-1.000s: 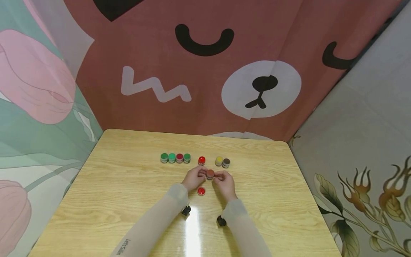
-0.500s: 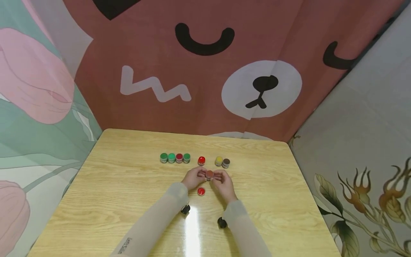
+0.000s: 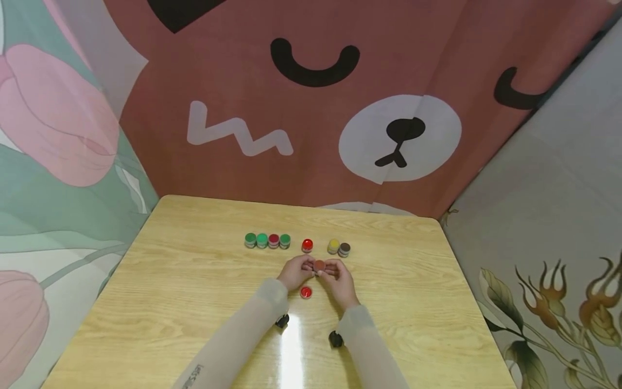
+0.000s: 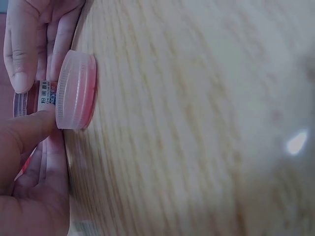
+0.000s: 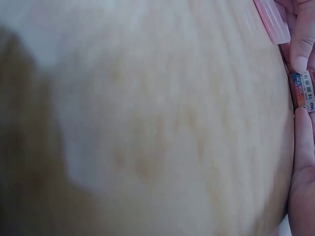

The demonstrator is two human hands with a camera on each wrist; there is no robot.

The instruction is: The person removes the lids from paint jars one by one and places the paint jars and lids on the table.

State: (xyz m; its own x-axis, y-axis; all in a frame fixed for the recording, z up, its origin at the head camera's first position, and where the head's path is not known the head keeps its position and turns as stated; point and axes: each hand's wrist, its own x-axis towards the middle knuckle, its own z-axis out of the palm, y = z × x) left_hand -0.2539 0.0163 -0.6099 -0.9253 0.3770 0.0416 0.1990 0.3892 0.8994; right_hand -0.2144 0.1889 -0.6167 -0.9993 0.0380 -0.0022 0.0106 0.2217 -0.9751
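Observation:
Both hands meet at the middle of the table around one small paint jar (image 3: 319, 265) with a reddish-brown top. My left hand (image 3: 296, 273) pinches it from the left, and my right hand (image 3: 342, 283) pinches it from the right. In the left wrist view, the jar's printed label (image 4: 47, 96) shows between the thumbs and fingers. The right wrist view also catches the label (image 5: 304, 92), cut by the frame's edge. Close in front of the hands, a red, translucent ridged lid (image 3: 305, 292) lies on the table. Fingers partly hide the jar's sides.
Behind the hands stands a red paint jar (image 3: 308, 245). To its left is a row of several jars with green and dark red tops (image 3: 274, 241). A yellow-topped jar (image 3: 333, 246) and a dark brown-topped one (image 3: 344, 249) stand to the right on the wooden table (image 3: 194, 281).
The right hand's fingers have closed in a little around the jar, and its thumb is now near the jar's front. The jars and lid on the table stay put; the head view shifts slightly.

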